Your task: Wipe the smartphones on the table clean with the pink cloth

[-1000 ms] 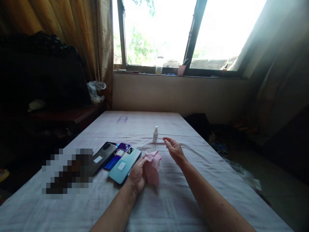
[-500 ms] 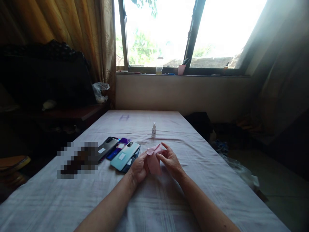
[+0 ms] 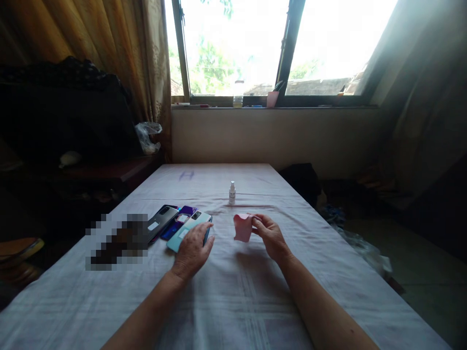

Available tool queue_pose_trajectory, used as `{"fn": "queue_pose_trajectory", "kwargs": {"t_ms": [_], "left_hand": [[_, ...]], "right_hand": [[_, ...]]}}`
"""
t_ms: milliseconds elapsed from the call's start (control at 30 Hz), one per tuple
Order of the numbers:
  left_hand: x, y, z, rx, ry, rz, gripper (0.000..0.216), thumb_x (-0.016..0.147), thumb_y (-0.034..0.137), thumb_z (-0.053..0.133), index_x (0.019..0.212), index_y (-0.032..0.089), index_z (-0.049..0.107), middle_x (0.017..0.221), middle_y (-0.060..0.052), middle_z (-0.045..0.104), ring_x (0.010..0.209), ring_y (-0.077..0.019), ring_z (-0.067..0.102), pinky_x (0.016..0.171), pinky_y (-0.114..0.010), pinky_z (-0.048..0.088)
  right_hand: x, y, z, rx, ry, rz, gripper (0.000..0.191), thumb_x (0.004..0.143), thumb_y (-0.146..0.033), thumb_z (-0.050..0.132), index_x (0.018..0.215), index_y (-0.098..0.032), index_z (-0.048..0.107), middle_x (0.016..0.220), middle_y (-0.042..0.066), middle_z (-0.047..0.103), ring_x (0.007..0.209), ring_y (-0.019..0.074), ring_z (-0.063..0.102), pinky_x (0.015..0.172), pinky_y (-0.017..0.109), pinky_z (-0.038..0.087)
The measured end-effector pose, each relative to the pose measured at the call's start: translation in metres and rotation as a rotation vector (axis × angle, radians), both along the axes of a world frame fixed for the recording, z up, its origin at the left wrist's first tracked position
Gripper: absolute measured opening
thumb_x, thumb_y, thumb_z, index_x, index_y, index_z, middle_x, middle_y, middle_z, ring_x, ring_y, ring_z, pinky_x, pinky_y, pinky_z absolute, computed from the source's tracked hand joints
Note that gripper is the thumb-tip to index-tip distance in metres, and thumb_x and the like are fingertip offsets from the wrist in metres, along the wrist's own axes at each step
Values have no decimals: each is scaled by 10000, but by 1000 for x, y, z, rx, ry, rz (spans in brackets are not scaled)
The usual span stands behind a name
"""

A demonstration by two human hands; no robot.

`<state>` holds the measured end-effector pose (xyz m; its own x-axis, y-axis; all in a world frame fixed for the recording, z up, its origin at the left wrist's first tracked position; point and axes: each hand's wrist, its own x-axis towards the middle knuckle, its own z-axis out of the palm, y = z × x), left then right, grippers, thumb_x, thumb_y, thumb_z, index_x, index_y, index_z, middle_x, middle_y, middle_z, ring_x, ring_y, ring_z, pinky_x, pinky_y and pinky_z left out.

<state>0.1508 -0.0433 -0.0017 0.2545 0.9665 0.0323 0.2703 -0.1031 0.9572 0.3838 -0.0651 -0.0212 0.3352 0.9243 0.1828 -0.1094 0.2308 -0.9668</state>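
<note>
A small pink cloth (image 3: 242,228) hangs from my right hand (image 3: 272,236), pinched between thumb and fingers above the sheet. My left hand (image 3: 195,248) is over the light blue phone (image 3: 176,239), thumb and fingers apart, covering part of its back; whether it touches the phone I cannot tell. That phone lies camera side up with a white label, partly on top of a darker one. Just left of it are a purple-blue phone (image 3: 170,230) and a dark grey phone (image 3: 162,222), both labelled. Beyond the hands stands a small white spray bottle (image 3: 232,194), upright.
A pale checked sheet (image 3: 233,301) covers the surface under everything. At its left, a patch is blurred out by pixels. A windowsill (image 3: 219,106) with a jar (image 3: 238,95) and a pink pot (image 3: 272,99) runs along the back. Plastic bags (image 3: 365,253) lie low on the right.
My left hand has let go of the pink cloth and moved left over the light blue phone. My right hand keeps the cloth, now slightly further right. The view has shifted slightly.
</note>
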Motion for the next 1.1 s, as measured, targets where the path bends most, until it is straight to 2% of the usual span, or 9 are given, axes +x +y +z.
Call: {"fn": "queue_pose_trajectory", "kwargs": {"t_ms": [67, 167, 400, 567, 700, 833, 967, 1033, 1100], "left_hand": [[-18, 7, 2, 98, 201, 53, 531, 700, 227, 760, 1217, 250, 643, 1590, -107, 338, 1500, -341, 141, 1195, -503, 76], [-27, 16, 0, 170, 475, 84, 622, 695, 243, 748, 1297, 184, 604, 1589, -205, 299, 1489, -430, 114, 1148, -616, -41], [-19, 33, -5, 251, 865, 78, 625, 821, 324, 618, 1421, 207, 488, 1582, -208, 314, 1460, -416, 227, 1128, -626, 125], [-30, 53, -2, 258, 1010, 106, 638, 858, 419, 563, 1445, 203, 437, 1575, -196, 331, 1433, -410, 279, 1107, -600, 231], [-41, 63, 3, 248, 1050, 106, 591, 862, 461, 553, 1391, 205, 488, 1518, -164, 410, 1357, -362, 416, 1089, -490, 336], [-46, 65, 13, 244, 1008, 78, 543, 844, 376, 565, 1350, 180, 537, 1442, -165, 473, 1249, -363, 521, 1052, -477, 390], [-43, 59, 26, 241, 883, 46, 516, 808, 282, 561, 1315, 188, 563, 1405, -147, 506, 1254, -347, 520, 1054, -466, 393], [-37, 51, 31, 245, 797, 7, 488, 828, 305, 545, 1304, 203, 566, 1394, -116, 527, 1285, -316, 496, 1053, -421, 402], [-27, 38, 34, 186, 656, -79, 480, 865, 387, 531, 1311, 211, 559, 1313, -90, 596, 1197, -268, 569, 974, -357, 465]], "right_hand": [[5, 1, 0, -20, 9, -22, 520, 666, -622, 766, 961, -202, 685, 872, 50, 729, 747, 203, 673, 655, 350, 574], [5, 1, -1, -47, 10, -49, 579, 621, -597, 813, 1007, -198, 647, 809, 38, 725, 663, 189, 662, 594, 329, 561], [5, -4, -2, -78, -16, -117, 521, 563, -604, 849, 828, -192, 673, 733, 46, 707, 641, 202, 643, 546, 306, 526], [16, -5, 2, -100, -20, -190, 590, 579, -667, 799, 902, -179, 722, 782, 49, 710, 639, 184, 625, 506, 270, 489], [24, -5, 10, -138, 14, -207, 699, 563, -677, 795, 1031, -178, 655, 703, 1, 674, 536, 149, 584, 446, 239, 441], [29, -6, 16, -147, 50, -239, 651, 516, -691, 812, 866, -185, 600, 649, -10, 645, 499, 141, 562, 421, 229, 423], [31, -8, 18, -143, 44, -240, 623, 526, -682, 817, 824, -173, 617, 673, 2, 647, 527, 140, 572, 440, 228, 439], [31, -9, 19, -150, 18, -226, 612, 559, -689, 797, 834, -171, 624, 656, -6, 629, 516, 135, 560, 434, 228, 434], [33, -9, 20, -149, -24, -214, 605, 589, -710, 765, 831, -174, 623, 637, -15, 605, 503, 129, 540, 424, 226, 420]]}}
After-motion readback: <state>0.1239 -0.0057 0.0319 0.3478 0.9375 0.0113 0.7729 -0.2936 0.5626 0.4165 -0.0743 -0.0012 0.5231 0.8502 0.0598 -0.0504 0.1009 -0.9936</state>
